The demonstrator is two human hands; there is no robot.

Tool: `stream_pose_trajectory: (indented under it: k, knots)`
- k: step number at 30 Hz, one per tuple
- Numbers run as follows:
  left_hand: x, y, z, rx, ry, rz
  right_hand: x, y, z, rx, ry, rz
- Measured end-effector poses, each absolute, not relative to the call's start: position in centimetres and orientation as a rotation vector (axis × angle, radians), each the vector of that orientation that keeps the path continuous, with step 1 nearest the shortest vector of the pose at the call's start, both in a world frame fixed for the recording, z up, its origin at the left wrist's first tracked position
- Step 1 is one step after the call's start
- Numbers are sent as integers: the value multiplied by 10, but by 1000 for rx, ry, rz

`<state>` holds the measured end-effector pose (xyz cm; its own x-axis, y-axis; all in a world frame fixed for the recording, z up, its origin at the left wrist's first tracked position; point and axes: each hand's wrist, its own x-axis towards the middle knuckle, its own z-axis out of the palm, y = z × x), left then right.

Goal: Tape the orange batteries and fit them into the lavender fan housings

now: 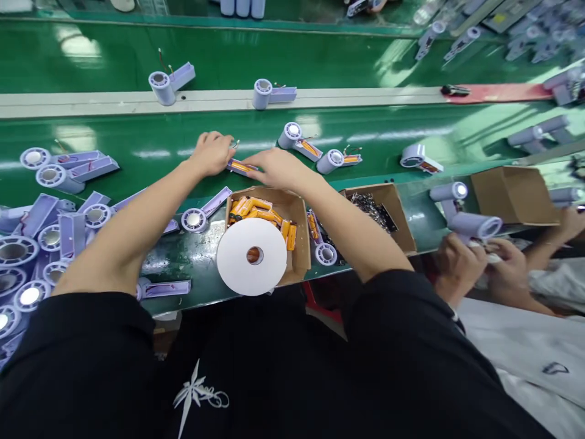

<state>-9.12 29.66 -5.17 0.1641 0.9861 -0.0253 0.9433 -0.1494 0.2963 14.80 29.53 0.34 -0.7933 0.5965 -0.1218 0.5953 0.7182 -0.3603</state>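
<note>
A lilac housing (241, 166) with an orange cell in its handle is pinched between the left hand (211, 152), fingers curled over its far end, and the right hand (274, 169), fingers flat on its near end; it lies on the green belt (137, 131) just beyond the cell box (299, 235). The step is judged best done with the housing pressed flat and the wires kept clear of the fingers. One paper roll (251, 256) is leaned on that box; two more boxes are seen along the near edge. Three fitted housings lie to the right, two on the far rail. A co-worker's hands (484, 265) are seen at the right.
</note>
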Motion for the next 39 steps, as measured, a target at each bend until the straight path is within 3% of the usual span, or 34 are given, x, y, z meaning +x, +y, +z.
stream_pose_trajectory:
  k: [3,5,7,13,18,20,25,32,39]
  knots:
    - [-68,218,-5,2395,1608,362,228,218,33,-1133,-2482,780]
    - [-50,149,14,2535,1104,129,272,159,36,-1122,-2344,964]
    - [-36,85,16,2573,995,12,298,110,27,-1161,-2242,1112]
    - [-39,-4,-3,2625,1387,211,277,40,-16,-1407,-2026,1567]
    - [-46,-35,-11,2586,1782,609,233,10,-35,-822,-1996,1955]
    - [-53,-44,-18,2476,1976,680,229,6,-36,-668,-2286,1872]
    - [-81,-53,-38,2320,2149,688,236,46,-15,-770,-3138,1438]
    - [-71,-51,-38,2362,2116,838,184,159,-18,-1011,-2858,552]
    - [-66,-46,-40,2388,2084,798,159,181,-37,-1025,-2955,430]
